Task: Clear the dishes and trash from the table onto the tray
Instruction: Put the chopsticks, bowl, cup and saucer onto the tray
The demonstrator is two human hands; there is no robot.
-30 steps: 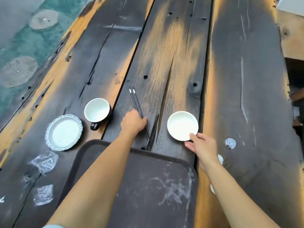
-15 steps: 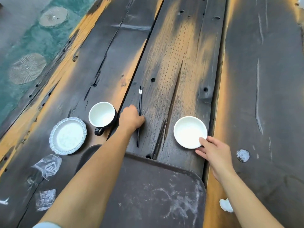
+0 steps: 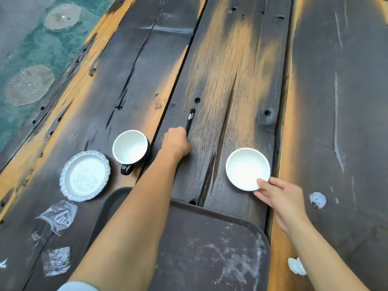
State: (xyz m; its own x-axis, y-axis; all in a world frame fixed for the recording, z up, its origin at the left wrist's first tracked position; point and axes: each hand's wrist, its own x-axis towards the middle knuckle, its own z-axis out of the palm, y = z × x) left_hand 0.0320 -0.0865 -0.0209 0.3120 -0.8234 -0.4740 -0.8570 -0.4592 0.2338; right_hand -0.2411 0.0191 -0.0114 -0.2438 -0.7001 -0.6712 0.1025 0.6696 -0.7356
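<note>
Left hand (image 3: 176, 143) is clenched around the chopsticks (image 3: 190, 119); their tips stick out toward 12 o'clock and the rest is hidden under the fist. Probably gathered as a pair so they lift together. Right hand (image 3: 279, 198) pinches the near rim of the white bowl (image 3: 245, 166), thumb on the rim, fingers below. Both items are on the desk (image 3: 231, 70), just past the far edge of the tray (image 3: 210, 248), which sits at 6 o'clock with nothing on it yet. Short pull-back for both, path looks clear. At 9 o'clock: mug (image 3: 131, 149), foil dish (image 3: 85, 175), two plastic wrappers (image 3: 58, 215). Crumpled tissue (image 3: 296, 267) at 4 o'clock, small foil scrap (image 3: 317, 199) at 3.
</note>
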